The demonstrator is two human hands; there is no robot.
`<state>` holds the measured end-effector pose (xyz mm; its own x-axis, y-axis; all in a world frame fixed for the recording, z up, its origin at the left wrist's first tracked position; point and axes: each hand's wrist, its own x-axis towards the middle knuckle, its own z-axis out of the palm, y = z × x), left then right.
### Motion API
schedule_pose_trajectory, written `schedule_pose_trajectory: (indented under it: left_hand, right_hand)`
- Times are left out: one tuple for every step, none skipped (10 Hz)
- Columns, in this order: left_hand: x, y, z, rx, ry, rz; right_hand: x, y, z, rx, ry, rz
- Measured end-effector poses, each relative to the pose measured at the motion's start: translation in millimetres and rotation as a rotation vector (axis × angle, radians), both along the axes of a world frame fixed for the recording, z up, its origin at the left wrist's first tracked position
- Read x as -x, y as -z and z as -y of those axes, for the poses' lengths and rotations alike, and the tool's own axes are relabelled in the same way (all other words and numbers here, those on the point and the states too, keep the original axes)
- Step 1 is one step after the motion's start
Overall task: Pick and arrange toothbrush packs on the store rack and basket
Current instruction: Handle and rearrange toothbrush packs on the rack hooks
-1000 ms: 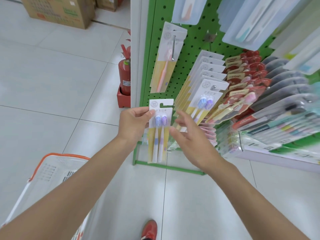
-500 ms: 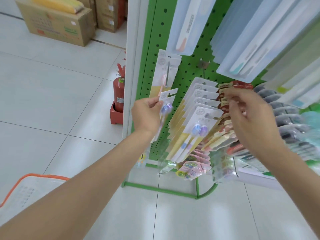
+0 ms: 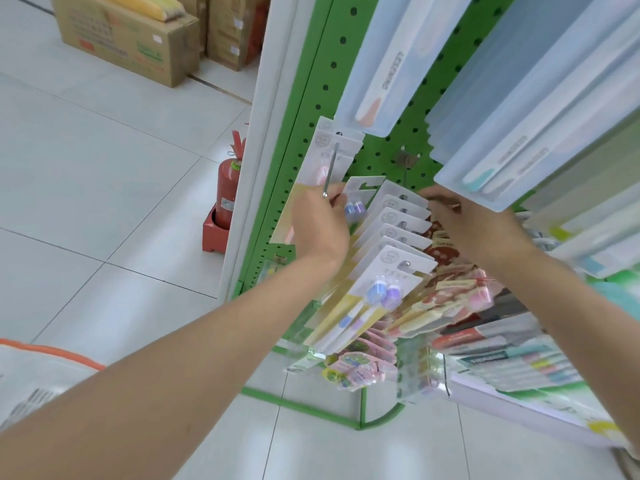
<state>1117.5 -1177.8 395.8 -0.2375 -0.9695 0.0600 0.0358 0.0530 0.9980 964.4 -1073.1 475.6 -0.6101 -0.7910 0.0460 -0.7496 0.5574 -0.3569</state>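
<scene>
My left hand (image 3: 320, 221) grips a two-brush toothbrush pack (image 3: 356, 202) with blue and purple heads, its white card top held up against the green pegboard rack (image 3: 311, 95). The pack sits just behind a row of several matching packs (image 3: 388, 268) hanging on a peg. My right hand (image 3: 474, 223) reaches to the back of that row, fingers curled near the peg; its fingertips are hidden under a pale blue pack. To the left hangs a pink single-brush pack (image 3: 325, 161).
Large pale blue toothbrush packs (image 3: 512, 109) hang overhead. Red and pink packs (image 3: 450, 292) hang lower right. An orange-rimmed basket (image 3: 41, 372) shows at lower left. A red fire extinguisher (image 3: 227, 195) and cardboard boxes (image 3: 128, 39) stand on the tiled floor.
My left hand lifted the pack from waist height up to the pegboard. My right hand moved up and in, from beside the pack to the back of the hanging row.
</scene>
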Motion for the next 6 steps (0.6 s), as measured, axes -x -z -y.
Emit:
schedule_pose_trajectory:
  left_hand:
    - [8, 5, 6, 0.070, -0.051, -0.016]
    - [9, 6, 7, 0.078, -0.025, -0.039]
    - [14, 3, 10, 0.101, 0.012, -0.068]
    - [25, 8, 22, 0.232, 0.087, -0.017]
    - [22, 9, 27, 0.268, 0.163, 0.001]
    - [19, 8, 32, 0.242, 0.195, -0.028]
  right_hand:
    - [-2, 0, -1, -0.029, -0.050, -0.027]
    - [-2, -1, -2, -0.003, -0.099, -0.032]
    - [-1, -1, 0, -0.014, -0.093, -0.002]
    - [2, -2, 1, -0.031, -0.104, 0.016]
    - [3, -1, 1, -0.030, -0.123, 0.015]
    - [2, -2, 2, -0.022, -0.123, 0.012]
